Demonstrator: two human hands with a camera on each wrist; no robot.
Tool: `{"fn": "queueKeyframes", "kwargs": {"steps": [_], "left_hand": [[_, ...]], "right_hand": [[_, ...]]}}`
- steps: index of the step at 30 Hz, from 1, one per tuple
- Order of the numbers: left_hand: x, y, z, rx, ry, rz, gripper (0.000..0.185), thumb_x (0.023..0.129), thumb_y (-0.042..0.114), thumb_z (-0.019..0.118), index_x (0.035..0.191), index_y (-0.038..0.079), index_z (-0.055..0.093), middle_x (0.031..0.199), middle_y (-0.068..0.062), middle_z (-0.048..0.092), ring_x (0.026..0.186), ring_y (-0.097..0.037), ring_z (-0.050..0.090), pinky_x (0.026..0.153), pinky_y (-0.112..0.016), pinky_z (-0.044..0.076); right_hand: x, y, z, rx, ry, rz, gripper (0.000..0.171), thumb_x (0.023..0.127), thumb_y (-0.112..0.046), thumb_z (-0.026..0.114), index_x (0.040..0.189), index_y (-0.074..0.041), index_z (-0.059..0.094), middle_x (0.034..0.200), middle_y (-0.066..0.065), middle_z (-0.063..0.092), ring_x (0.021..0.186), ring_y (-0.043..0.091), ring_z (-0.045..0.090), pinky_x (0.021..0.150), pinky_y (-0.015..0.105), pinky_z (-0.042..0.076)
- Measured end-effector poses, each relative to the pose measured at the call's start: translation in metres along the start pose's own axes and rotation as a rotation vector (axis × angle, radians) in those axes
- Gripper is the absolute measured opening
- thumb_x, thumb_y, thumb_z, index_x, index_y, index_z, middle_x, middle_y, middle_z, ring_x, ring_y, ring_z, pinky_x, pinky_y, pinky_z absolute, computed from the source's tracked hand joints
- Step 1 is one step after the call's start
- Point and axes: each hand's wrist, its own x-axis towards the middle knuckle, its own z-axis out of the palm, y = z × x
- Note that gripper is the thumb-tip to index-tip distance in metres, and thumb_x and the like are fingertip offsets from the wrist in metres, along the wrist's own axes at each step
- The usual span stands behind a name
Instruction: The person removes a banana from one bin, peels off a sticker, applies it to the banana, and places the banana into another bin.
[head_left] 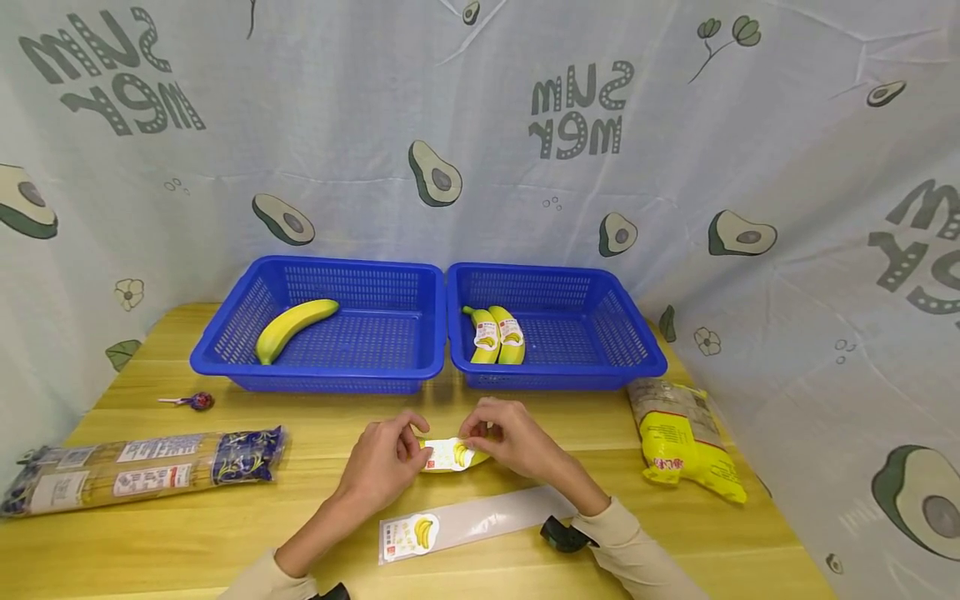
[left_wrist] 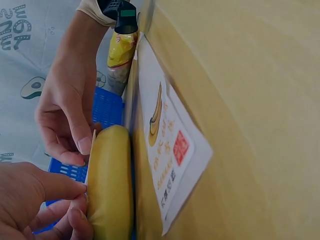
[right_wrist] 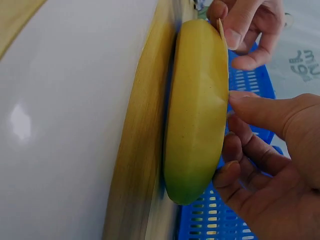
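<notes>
A yellow banana (right_wrist: 197, 115) with a greenish tip lies on the table in front of the baskets. Over its upper face is a white sticker (head_left: 444, 455) printed with bananas. The left hand (head_left: 382, 458) pinches the sticker's left end between thumb and index finger. At the other end, the right hand (head_left: 517, 437) pinches the sticker's edge, its other fingers beside the banana. Both wrist views show the sticker's edges standing slightly off the peel. Nearer the person lies a pale backing strip (head_left: 498, 517) bearing another banana sticker (head_left: 408, 535).
Two blue baskets stand behind: the left basket (head_left: 360, 371) holds one plain banana (head_left: 294, 327), the right basket (head_left: 562, 379) two stickered bananas (head_left: 498, 335). A noodle packet (head_left: 146, 472) and a lollipop (head_left: 199, 401) lie left, a yellow bag (head_left: 686, 437) right.
</notes>
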Motion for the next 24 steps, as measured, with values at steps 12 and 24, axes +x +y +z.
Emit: {"fn": "queueKeyframes", "kwargs": {"steps": [12,24], "left_hand": [[-0.0008,-0.0039,0.002,0.005,-0.006,0.083,0.018,0.083,-0.006,0.087,0.087,0.011,0.083,0.07,0.01,0.06,0.061,-0.001,0.049,0.055,-0.02,0.048],[0.0004,-0.0053,0.0025,0.027,-0.015,0.076,0.024,0.075,-0.001,0.096,0.089,0.013,0.083,0.069,0.01,0.058,0.06,-0.001,0.047,0.054,-0.021,0.046]], "right_hand": [[-0.0004,0.0032,0.0002,-0.057,-0.055,-0.095,0.008,0.093,-0.005,0.084,0.101,-0.006,0.086,0.095,0.002,0.068,0.082,0.024,0.062,0.064,0.028,0.053],[-0.0004,0.0003,0.0008,-0.096,-0.064,-0.087,0.017,0.086,-0.011,0.093,0.102,-0.007,0.087,0.095,-0.001,0.065,0.09,0.011,0.059,0.075,0.026,0.057]]}}
